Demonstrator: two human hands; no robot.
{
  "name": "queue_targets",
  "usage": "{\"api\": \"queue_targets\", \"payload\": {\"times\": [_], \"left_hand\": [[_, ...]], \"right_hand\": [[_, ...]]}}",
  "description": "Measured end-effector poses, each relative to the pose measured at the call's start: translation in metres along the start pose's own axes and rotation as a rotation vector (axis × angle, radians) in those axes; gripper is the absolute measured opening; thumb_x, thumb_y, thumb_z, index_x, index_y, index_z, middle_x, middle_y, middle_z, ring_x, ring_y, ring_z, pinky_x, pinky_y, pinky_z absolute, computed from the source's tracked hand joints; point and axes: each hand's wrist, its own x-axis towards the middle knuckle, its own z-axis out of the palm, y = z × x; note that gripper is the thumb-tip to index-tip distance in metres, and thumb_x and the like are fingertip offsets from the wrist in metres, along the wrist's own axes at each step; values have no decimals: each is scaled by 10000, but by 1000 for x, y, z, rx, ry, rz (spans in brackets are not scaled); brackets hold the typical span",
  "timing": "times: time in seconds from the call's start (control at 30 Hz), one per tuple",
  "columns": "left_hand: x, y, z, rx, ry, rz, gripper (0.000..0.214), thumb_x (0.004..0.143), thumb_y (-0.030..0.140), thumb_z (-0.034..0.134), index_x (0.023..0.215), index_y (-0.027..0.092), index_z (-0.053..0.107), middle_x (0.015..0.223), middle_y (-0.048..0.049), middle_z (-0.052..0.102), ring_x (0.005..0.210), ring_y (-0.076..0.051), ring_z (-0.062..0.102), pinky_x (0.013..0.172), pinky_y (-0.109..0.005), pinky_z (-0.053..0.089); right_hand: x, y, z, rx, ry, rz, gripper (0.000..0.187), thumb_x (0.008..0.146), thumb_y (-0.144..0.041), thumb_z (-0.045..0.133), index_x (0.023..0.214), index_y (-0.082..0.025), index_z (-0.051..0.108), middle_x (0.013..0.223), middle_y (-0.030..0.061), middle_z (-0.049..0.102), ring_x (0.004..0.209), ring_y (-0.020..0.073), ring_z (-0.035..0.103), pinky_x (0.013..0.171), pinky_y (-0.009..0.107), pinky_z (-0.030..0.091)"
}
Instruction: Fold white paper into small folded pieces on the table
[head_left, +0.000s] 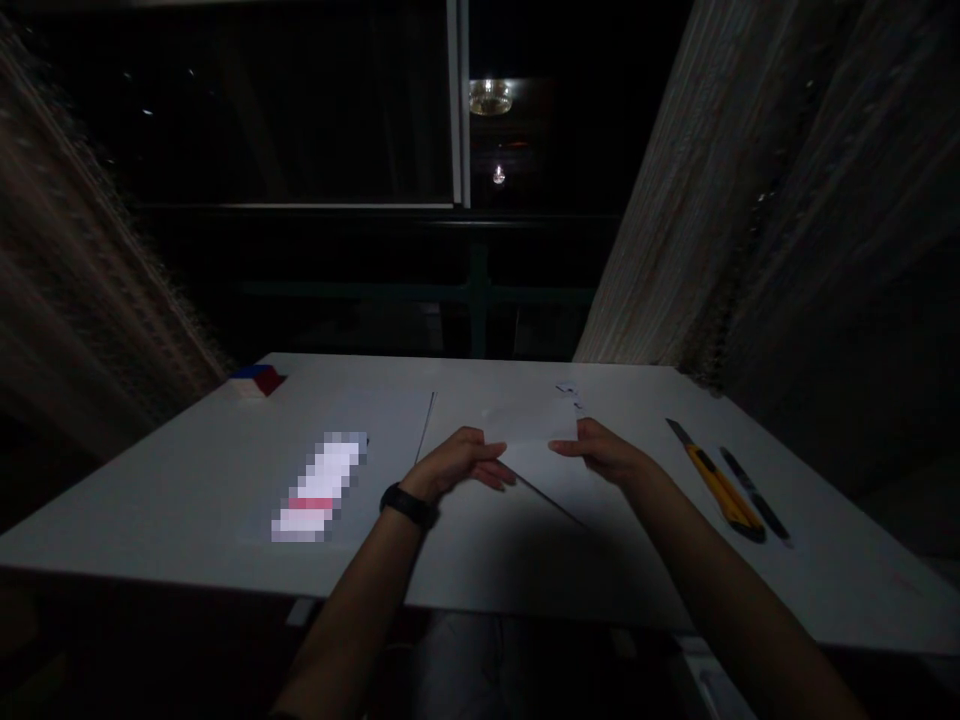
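Room: dim, with a black window [247,110] at twelve o'clock from the paper in my hands; its pale upright frame [459,110] stands between the panes, and a lit chandelier [490,97] shows in the glass side.
Curtains: one pale left curtain [82,220] at ten o'clock, one ribbed right curtain [660,190] at one to two.
Surface: white table [172,470], my shadow-dark patch falling at six o'clock.
White sheet [529,420]: at the centre of my clock, lifted before me between both hands, its near edge hard to make out against the tabletop.
Left hand [474,458]: pinching the sheet at its eight o'clock side, thumb on top, fingers beneath; a dark wristband [409,505] circles my wrist.
Right hand [604,452]: gripping the sheet at its four o'clock side, thumb laid over the front.
Dark line [544,495]: slanting from my left fingers toward four o'clock; I cannot tell whether it is a paper edge or something thin.
Marked scraps [566,387]: at one o'clock, just beyond my right hand, too small to read.
Yellow cutter [718,485]: at three to four o'clock, blade out and aimed at eleven.
Dark pen [754,492]: just right of the cutter, nearly parallel with it.
Bright rectangle [321,488]: between eight and nine o'clock, pixelated, with a red band low across it.
Coloured block [256,381]: between nine and ten o'clock, near the table's far left corner, blue, red and whitish.
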Motion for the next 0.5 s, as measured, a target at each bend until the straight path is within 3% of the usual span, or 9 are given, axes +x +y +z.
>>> {"api": "queue_targets", "payload": {"times": [0.27,0.5], "left_hand": [[3,-3,1,80,11,11,321,720,273,671,912,32,582,739,-173,692,675,-229,677,566,-277,529],[0,1,-1,104,30,8,300,716,256,673,884,23,587,717,-180,689,643,-226,676,556,-266,526]], "right_hand": [[4,4,16,64,97,-39,520,549,-225,775,1039,-172,608,978,66,677,865,215,629,848,361,449],[5,7,6,68,13,36,346,576,-259,760,876,-125,651,804,63,688,740,183,631,731,299,478]]}}
